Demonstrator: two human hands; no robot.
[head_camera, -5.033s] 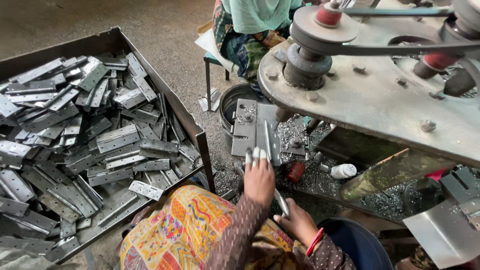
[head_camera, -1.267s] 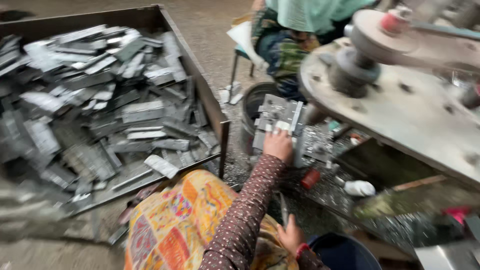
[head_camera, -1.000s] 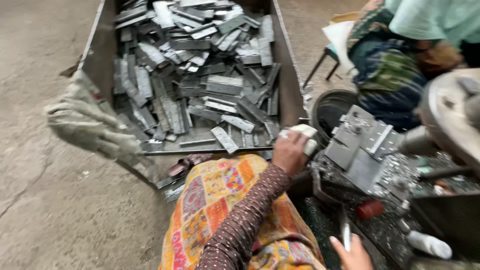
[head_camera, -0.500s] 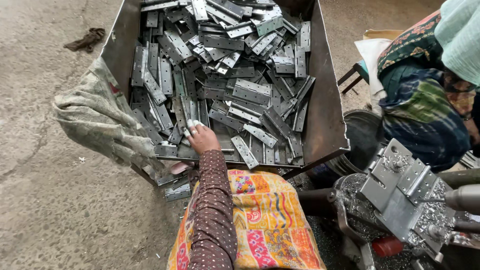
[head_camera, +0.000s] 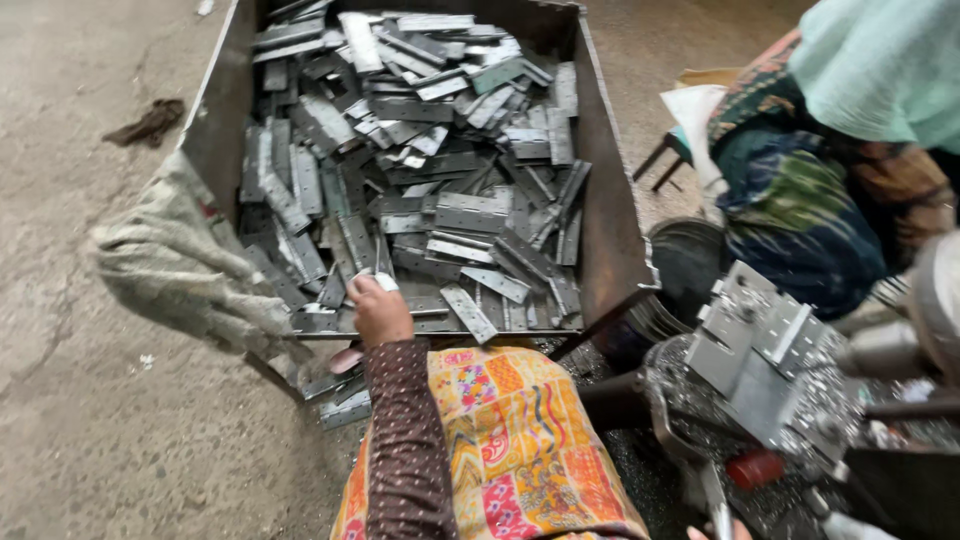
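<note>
Left hand (head_camera: 378, 310) has moved from drilling fixture (head_camera: 760, 350) to near edge of steel bin (head_camera: 610, 230), fingers curled on hinge plate (head_camera: 372, 283) atop heap. Right hand barely visible at bottom edge; grip cannot be told. Pick-up phase.

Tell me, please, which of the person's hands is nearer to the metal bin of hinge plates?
Left. The left hand reaches over the near rim of the metal bin, fingers on the plates. The right hand barely shows at the picture's bottom edge, below the machine fixture, well away.
</note>
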